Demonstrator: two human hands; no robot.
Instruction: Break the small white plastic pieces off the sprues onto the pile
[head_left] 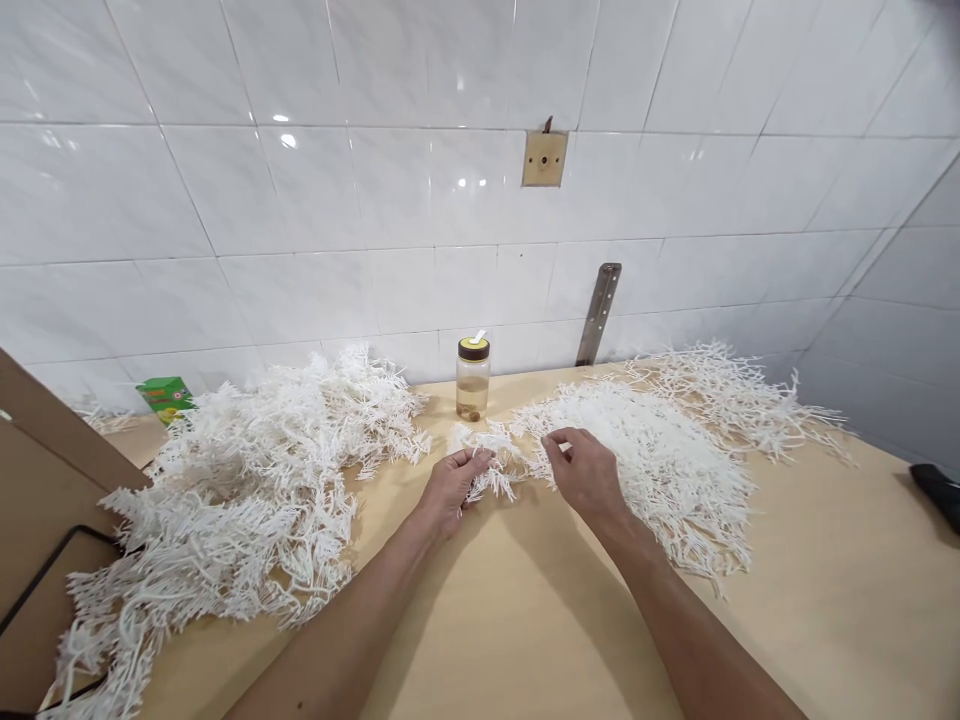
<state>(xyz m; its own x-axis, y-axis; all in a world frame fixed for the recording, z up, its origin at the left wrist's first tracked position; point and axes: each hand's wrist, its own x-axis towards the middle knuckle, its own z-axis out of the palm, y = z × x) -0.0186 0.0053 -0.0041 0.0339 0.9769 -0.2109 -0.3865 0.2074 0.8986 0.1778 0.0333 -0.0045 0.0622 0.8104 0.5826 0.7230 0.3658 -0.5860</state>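
My left hand (451, 487) is closed, thumb against fingers, on a white branched sprig (491, 480) that looks like part of an artificial plant. To its right, my right hand (585, 466) is raised with thumb and fingertips pinched together. Whatever sits in that pinch, if anything, is too small to make out. Right behind the right hand spreads a heap of short white sprigs (652, 460). A larger, tangled pile of white branched sprigs (255, 490) lies to the left of my left hand.
A clear jar (472, 388) with a dark-rimmed yellow lid and liquid inside stands behind my hands. Longer white stems (739, 400) lie at the back right. A green box (165, 397) and a brown board (52, 500) are at left; a black object (937, 492) is at the right edge.
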